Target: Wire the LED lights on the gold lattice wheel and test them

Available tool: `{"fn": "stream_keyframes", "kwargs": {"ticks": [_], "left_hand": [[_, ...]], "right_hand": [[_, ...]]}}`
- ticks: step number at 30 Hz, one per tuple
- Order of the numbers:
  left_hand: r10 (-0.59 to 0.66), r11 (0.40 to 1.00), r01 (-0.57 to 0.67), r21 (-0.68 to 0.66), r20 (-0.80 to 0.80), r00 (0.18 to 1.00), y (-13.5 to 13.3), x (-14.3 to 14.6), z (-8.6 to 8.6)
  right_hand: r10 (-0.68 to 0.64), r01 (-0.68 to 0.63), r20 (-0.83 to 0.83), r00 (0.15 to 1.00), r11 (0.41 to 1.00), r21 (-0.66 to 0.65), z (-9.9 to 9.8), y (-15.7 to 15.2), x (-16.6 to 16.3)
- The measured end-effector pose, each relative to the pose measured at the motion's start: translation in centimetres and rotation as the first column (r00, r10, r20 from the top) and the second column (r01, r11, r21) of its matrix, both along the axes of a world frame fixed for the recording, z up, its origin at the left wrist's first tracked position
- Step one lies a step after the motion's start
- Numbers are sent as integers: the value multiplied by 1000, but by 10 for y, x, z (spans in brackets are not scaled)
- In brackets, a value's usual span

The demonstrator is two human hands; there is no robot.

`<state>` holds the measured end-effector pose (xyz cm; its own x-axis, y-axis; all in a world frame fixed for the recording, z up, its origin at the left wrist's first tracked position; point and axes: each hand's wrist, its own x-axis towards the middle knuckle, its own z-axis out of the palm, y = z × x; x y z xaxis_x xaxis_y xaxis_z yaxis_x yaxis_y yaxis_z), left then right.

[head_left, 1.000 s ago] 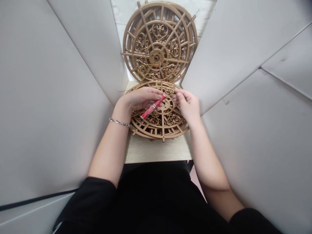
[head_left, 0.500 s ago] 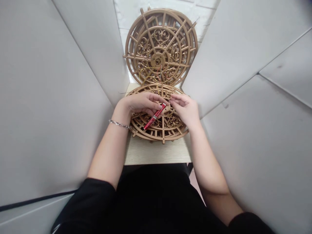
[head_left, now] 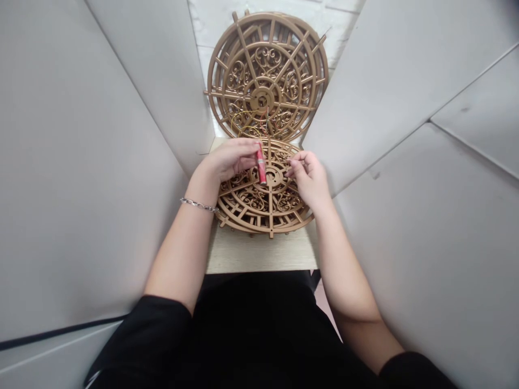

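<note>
Fingers [head_left: 248,147] of the left hand [head_left: 227,160] pinch a red tube [head_left: 260,165] with a pale band at mid-length; tube runs near-vertical in view, lower end just left of the hub of the top gold disc [head_left: 271,213]. Whether tube touches disc: cannot tell. Right hand [head_left: 310,175] sits opposite, over the disc's right side, thumb and forefinger drawn close together; cannot tell whether they grip anything. Hands apart, hub between them. Silver chain bracelet [head_left: 198,205] on left wrist. Disc is openwork, spokes and scrolls, topmost of a stack resting on a pale wood table [head_left: 261,256]. Second stack of gold discs [head_left: 254,101] just beyond, thin yellow wires [head_left: 242,112] trailing across its lower part. Grey panels [head_left: 133,129] flank both sides.
</note>
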<state>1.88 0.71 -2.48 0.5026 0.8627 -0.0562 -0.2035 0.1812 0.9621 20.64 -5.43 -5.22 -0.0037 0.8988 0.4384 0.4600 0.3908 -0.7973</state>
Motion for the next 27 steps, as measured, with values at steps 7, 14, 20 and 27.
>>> {"fn": "stream_keyframes", "kwargs": {"ticks": [7,14,20,27], "left_hand": [[176,984,-174,-42,34,984,3,-1,0],[31,1000,-31,-1,51,998,-2,-5,6],[-45,998,48,-32,87,995,-4,-9,9],[69,998,-68,-16,144,987,-1,-4,9]], "right_hand": [[125,-126,-18,992,977,-172,17,-8,-5],[-120,148,298,947,986,-73,42,32,-10],[118,53,451,885,935,-350,47,56,-27],[166,0,457,874,940,-342,47,54,-32]]}}
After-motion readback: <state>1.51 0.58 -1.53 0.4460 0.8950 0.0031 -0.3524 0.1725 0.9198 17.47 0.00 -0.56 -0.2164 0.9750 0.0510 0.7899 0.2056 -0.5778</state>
